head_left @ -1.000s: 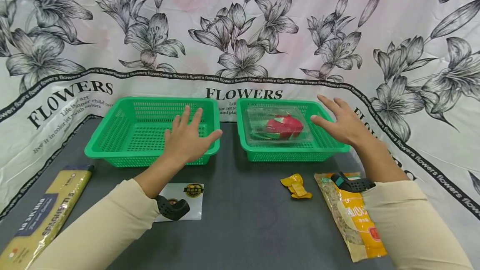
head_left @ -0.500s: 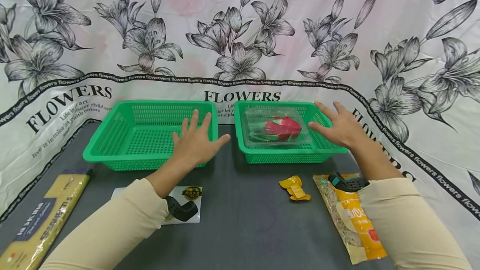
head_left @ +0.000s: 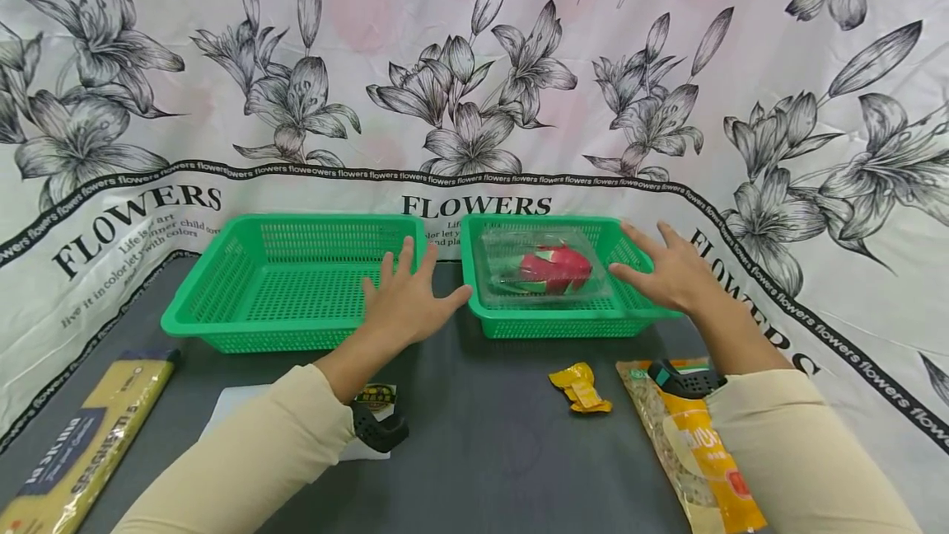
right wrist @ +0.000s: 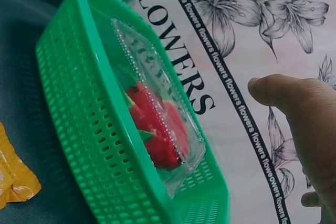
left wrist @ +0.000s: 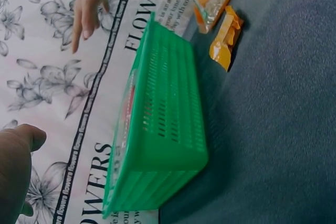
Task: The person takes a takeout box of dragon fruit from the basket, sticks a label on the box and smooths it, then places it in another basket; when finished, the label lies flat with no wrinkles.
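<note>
My left hand (head_left: 408,303) hovers with fingers spread near the right end of the left green basket (head_left: 222,324), holding nothing. Over the right end of the other green basket (head_left: 556,328), my right hand (head_left: 670,270) is also spread and holds nothing. A clear plastic box (head_left: 504,278) with a red dragon fruit (head_left: 556,268) inside lies in that right basket, tilted against its rim in the right wrist view. The left wrist view shows the thumb (left wrist: 31,137) of the left hand apart from the right basket (left wrist: 168,103).
A spaghetti pack (head_left: 96,435) lies at the left. A white sheet with a round label (head_left: 378,398) is partly under the left forearm. Right of centre are a small yellow wrapped packet (head_left: 581,388) and a yellow-and-clear bag (head_left: 689,443). A flowered cloth (head_left: 474,105) hangs behind.
My left hand has drifted rightward, from over the left basket toward the gap between the baskets. The right hand stays nearly in place. The view has tilted up slightly.
</note>
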Available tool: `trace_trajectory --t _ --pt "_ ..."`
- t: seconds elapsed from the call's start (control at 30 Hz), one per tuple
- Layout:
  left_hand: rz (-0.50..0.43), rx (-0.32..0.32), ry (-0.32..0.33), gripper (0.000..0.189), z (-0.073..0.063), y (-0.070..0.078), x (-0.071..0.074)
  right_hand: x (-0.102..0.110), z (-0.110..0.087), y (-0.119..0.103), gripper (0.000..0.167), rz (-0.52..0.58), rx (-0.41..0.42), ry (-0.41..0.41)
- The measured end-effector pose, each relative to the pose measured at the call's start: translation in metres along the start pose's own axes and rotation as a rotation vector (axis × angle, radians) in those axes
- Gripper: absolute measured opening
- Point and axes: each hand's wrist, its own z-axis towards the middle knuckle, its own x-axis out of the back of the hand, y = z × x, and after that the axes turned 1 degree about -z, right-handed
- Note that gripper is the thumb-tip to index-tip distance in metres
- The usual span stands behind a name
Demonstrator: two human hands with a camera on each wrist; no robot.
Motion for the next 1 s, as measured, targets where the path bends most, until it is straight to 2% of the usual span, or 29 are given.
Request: trace_trajectory --t 0.17,0.3,0.53,0.67,1.0 --pt "0.004 0.007 -0.008 0.091 0.002 0.005 -0.010 -0.003 -0.001 0.001 0.080 0.009 -0.013 -0.021" --pt "0.043 0.004 -0.004 0.092 0.004 0.006 -0.017 -0.004 0.000 0.001 0.079 0.019 -0.012 -0.025" --pt "0.086 0.003 -0.006 0.092 0.007 0.007 -0.026 -0.010 0.005 0.006 0.078 -0.002 0.007 -0.014" --pt "0.095 0.004 -0.018 0.090 0.008 0.009 -0.030 -0.014 0.008 0.008 0.079 0.026 -0.001 -0.022" --pt "0.098 -0.046 -0.023 0.086 0.011 0.016 -0.046 -0.020 0.011 0.010 0.079 0.080 -0.036 -0.056"
